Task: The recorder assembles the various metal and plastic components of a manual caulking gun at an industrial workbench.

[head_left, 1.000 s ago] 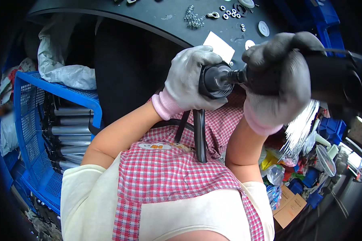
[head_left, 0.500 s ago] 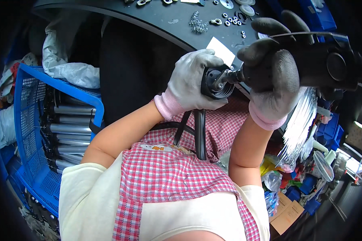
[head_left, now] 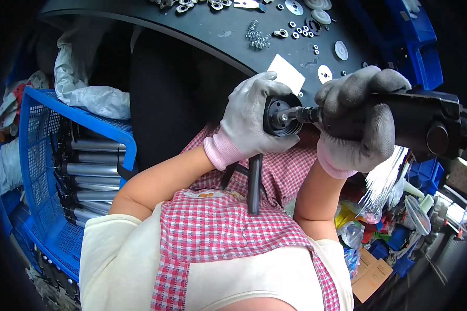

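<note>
My left hand [head_left: 251, 122], in a grey glove with a pink cuff, grips a round black part [head_left: 280, 115] with a metal hub, held over my lap. A dark shaft [head_left: 254, 181] hangs down from that part. My right hand [head_left: 358, 122], also in a grey glove, is wrapped around a black power driver [head_left: 425, 124]. The driver's metal bit [head_left: 298, 113] sits in the centre of the round part. Both hands are just below the edge of the black worktable [head_left: 218, 31].
Washers, nuts and a small spring pile [head_left: 257, 37] lie scattered on the worktable, with a white paper slip [head_left: 286, 72]. A blue crate [head_left: 46, 171] of metal cylinders stands at my left. Blue bins, bags and cardboard crowd the floor at right.
Both hands with the round part and driver have shifted slightly up and toward the table edge. The grips are unchanged, and the bit stays in the part's centre.
</note>
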The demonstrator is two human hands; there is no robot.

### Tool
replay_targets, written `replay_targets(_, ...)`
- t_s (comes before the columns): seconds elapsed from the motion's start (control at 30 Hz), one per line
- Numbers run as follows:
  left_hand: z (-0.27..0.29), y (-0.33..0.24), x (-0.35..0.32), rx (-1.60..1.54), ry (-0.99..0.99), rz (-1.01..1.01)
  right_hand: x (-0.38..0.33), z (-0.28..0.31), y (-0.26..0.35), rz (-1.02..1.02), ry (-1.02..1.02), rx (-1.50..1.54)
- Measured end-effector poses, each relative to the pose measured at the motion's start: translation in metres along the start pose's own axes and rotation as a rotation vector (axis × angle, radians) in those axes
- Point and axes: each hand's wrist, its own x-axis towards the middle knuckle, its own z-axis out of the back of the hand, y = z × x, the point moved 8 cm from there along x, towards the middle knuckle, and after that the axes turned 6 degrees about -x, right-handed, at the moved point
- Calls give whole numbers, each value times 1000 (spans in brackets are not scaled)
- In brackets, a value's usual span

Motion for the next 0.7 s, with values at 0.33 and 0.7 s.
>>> replay_targets(0.33,-2,8,0,-2,-12,-13,6,46,92,-18,-149,-336)
replay_targets(0.7,27,130,-88,-170,-200,590,-38,245,-15,-586,-411,-1881)
